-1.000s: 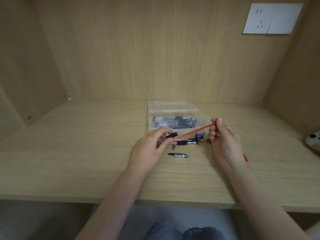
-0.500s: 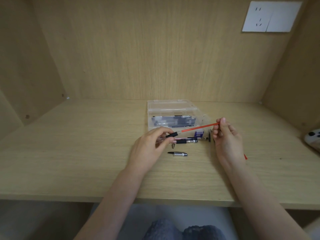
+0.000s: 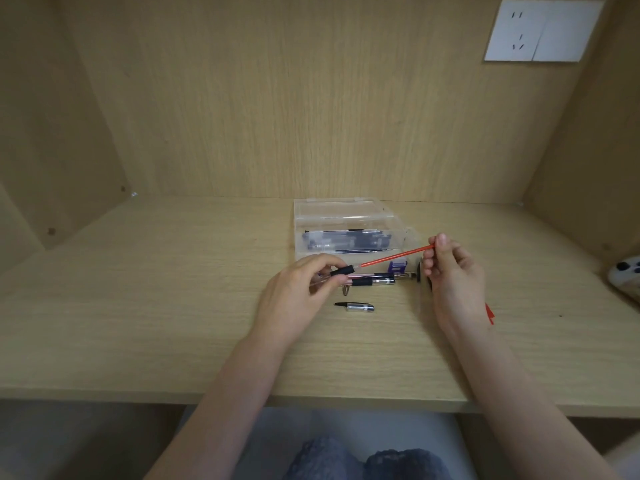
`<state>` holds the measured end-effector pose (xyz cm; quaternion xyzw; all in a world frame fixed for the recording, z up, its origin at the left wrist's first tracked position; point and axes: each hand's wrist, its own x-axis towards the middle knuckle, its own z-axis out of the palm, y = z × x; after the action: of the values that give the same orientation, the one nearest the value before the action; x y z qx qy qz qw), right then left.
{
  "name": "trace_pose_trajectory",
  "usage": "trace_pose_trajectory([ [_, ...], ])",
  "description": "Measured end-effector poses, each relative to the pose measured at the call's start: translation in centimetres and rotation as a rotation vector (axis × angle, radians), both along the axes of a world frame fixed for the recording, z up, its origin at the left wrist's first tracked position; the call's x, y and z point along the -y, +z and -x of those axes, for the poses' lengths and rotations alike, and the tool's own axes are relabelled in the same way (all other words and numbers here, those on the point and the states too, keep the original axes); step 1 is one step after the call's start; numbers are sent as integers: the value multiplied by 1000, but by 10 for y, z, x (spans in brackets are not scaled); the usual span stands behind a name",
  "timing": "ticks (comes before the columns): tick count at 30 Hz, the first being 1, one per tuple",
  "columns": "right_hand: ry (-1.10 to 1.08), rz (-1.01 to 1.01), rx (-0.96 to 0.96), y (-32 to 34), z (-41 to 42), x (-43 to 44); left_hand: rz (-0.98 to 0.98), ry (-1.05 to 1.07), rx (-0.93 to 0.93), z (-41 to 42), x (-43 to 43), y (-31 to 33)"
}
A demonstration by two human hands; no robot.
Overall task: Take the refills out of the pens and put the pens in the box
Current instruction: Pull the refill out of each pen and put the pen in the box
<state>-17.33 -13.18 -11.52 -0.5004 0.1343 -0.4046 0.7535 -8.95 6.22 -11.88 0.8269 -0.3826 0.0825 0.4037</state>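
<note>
My left hand [image 3: 294, 299] grips a clear pen barrel with a black grip [image 3: 341, 270]. A red refill [image 3: 394, 257] sticks out of it toward the right, and my right hand [image 3: 450, 271] pinches its far end. Behind them stands a clear plastic box [image 3: 346, 216] holding several dark pens. On the desk in front of the box lie a dark pen [image 3: 372, 280], a small metal tip [image 3: 345, 290] and a silver pen piece with a black point [image 3: 356, 306].
A small purple object [image 3: 397, 268] sits by the box's front right corner. Something red [image 3: 489, 313] lies behind my right wrist. A white device [image 3: 627, 277] rests at the desk's right edge. A wall socket [image 3: 540, 29] is up right.
My right hand has drawn the red refill further out of the barrel toward the right. My left hand has stayed in place with the barrel.
</note>
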Motion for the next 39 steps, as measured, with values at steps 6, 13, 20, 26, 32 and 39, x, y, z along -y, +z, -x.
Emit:
trace_pose_trajectory([
  [6,132,476,-210,2,3,-21,5,8,9,1,1,0],
  [13,176,1033,-345,-10,-5,-20,83,42,33,-2,1,-3],
  [20,152,1475,-374,-17,-20,-28,109,33,17,-3,2,-4],
  [26,175,1420,-420,-19,-22,-25,99,20,20,-4,2,-5],
  [32,173,1367,-437,-18,-20,-27,92,8,9,-4,2,-6],
  [39,125,1290,-459,-16,-19,-29,97,4,8,-5,2,-6],
])
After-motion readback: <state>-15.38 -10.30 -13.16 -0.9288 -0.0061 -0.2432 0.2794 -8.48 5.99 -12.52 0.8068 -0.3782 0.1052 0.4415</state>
